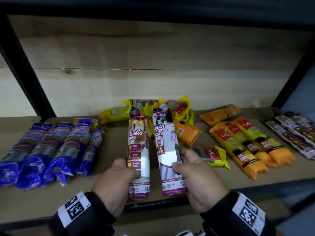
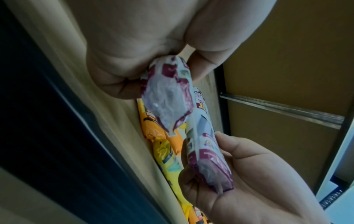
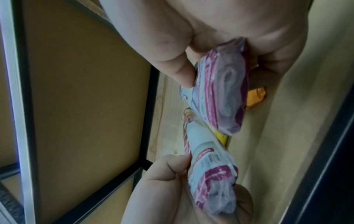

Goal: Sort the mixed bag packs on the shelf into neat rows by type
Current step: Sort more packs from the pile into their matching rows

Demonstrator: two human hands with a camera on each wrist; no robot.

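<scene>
Two white-and-purple "Draw String Bag" packs are held side by side above the wooden shelf (image 1: 112, 138). My left hand (image 1: 126, 172) grips the lower half of the left pack (image 1: 139, 147). My right hand (image 1: 181, 159) pinches the right pack (image 1: 165, 138) between thumb and fingers. In the left wrist view the left hand (image 2: 162, 71) wraps the pack's end (image 2: 168, 100), and the right hand (image 2: 239, 174) holds the other pack (image 2: 208, 159). The right wrist view has the right hand (image 3: 216, 63) round its pack (image 3: 224, 97), with the left pack (image 3: 210, 174) below.
Blue "Singlet Handle" packs (image 1: 51, 147) lie in a row at the left. A loose pile of yellow packs (image 1: 144, 106) and an orange pack (image 1: 186, 133) sit behind the hands. A small yellow pack (image 1: 213, 155), orange-yellow packs (image 1: 247, 143) and dark packs (image 1: 293, 132) lie to the right.
</scene>
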